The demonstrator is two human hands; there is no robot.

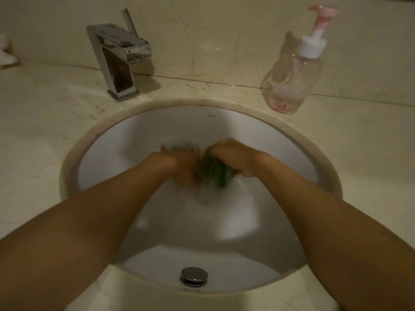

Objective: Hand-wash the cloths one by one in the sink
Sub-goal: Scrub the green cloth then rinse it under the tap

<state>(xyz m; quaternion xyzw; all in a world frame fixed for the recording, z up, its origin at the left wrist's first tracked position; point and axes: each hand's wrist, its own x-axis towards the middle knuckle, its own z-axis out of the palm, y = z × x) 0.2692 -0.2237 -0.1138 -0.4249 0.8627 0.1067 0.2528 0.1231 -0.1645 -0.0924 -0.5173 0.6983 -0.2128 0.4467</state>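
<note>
A bunched dark green cloth (213, 172) is held low inside the white oval sink (157, 124). My left hand (182, 163) grips its left side and my right hand (233, 157) grips its right side, knuckles up, both blurred by motion. The cloth hangs between the two fists just above the basin floor. Much of the cloth is hidden under my fingers.
A chrome tap (119, 61) stands on the beige marble counter (40, 122) behind the sink at left. A clear pump bottle (292, 79) with a pink nozzle stands at back right. A chrome drain plug (194, 277) sits near the sink's front. Something white (6, 55) lies at the far left edge.
</note>
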